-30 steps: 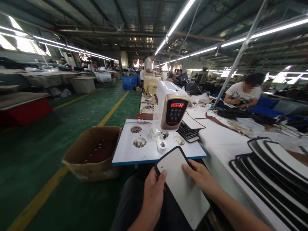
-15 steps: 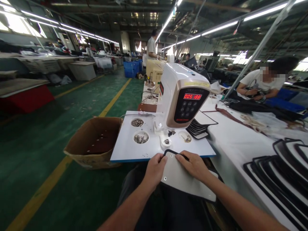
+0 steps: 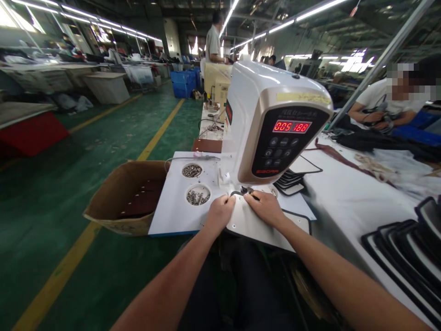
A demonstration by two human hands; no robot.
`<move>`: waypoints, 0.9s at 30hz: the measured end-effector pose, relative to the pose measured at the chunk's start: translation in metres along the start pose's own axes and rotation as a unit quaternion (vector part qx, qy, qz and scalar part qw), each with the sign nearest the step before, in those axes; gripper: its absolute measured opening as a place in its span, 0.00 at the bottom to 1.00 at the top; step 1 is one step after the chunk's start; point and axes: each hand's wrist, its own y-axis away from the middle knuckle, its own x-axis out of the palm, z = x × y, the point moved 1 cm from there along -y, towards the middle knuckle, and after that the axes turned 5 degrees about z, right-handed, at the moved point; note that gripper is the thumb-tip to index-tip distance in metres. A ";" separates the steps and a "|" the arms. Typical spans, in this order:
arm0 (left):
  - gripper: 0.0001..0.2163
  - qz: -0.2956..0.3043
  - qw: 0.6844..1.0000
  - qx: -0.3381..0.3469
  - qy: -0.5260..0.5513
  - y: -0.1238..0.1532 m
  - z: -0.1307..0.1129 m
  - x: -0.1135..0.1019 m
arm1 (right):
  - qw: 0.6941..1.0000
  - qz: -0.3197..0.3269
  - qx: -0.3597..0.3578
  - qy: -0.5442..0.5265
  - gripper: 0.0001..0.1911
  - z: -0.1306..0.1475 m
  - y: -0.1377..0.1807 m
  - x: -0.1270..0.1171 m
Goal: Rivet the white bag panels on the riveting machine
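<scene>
Both hands grip a pale, black-edged panel (image 3: 255, 224) with small metal eyelets near its left end. My left hand (image 3: 220, 214) pinches the far left corner, thumb on top. My right hand (image 3: 267, 207) is closed on the far edge a little to the right. That far end of the panel lies at the working point under the head of a white riveting or eyelet machine (image 3: 241, 115), whose red display is lit. The fingers below the panel are hidden. Left of the machine, two round wells of small metal parts (image 3: 198, 195) are set in the white worktop (image 3: 168, 211).
A cardboard box (image 3: 127, 225) with dark red pieces stands on the floor at left. Black-edged panels (image 3: 291, 181) are stacked behind the machine, and more panels (image 3: 396, 243) lie on the white table at right. A co-worker (image 3: 386, 101) sits at far right; another person (image 3: 213, 43) stands behind.
Both hands have moved forward with the panel, bringing its far end from in front of the worktop to beneath the machine head. The machine appears larger and closer in view.
</scene>
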 end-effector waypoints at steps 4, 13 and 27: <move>0.19 0.014 1.000 -0.010 -0.011 -0.006 0.004 0.001 | 1.000 0.018 0.003 -0.005 0.24 -0.003 -0.004 0.002; 0.19 0.031 0.999 -0.029 0.006 -0.008 0.002 -0.001 | 0.998 0.031 0.028 -0.054 0.26 -0.005 0.000 0.010; 0.18 0.031 0.999 0.011 0.008 0.070 0.004 -0.012 | 0.955 -0.094 0.108 -0.258 0.28 0.000 0.093 0.021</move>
